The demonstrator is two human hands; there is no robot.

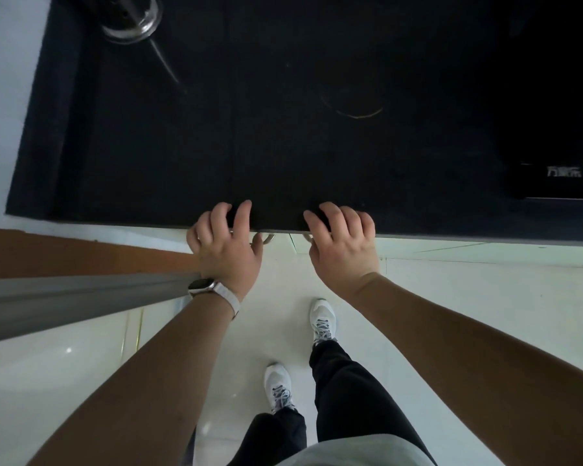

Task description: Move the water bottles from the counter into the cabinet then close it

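- Grey shirt hem [350,454] at the bottom edge, with white shoes [322,317] on the pale floor above it.
- At frame centre I see the left hand [226,243] and right hand [344,243], fingers curled over the black tabletop's [283,146] front edge. I cannot tell whether either grips anything.
- Two metal cabinet handles [266,238] peek out between the thumbs, and the cabinet's interior is hidden.
- Upper left: a glass vessel [130,21], contents unclear to me.

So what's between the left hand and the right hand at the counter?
Head view: bare black counter edge runs between left hand and right hand. Just below it two metal cabinet handles peek out, one beside each hand.
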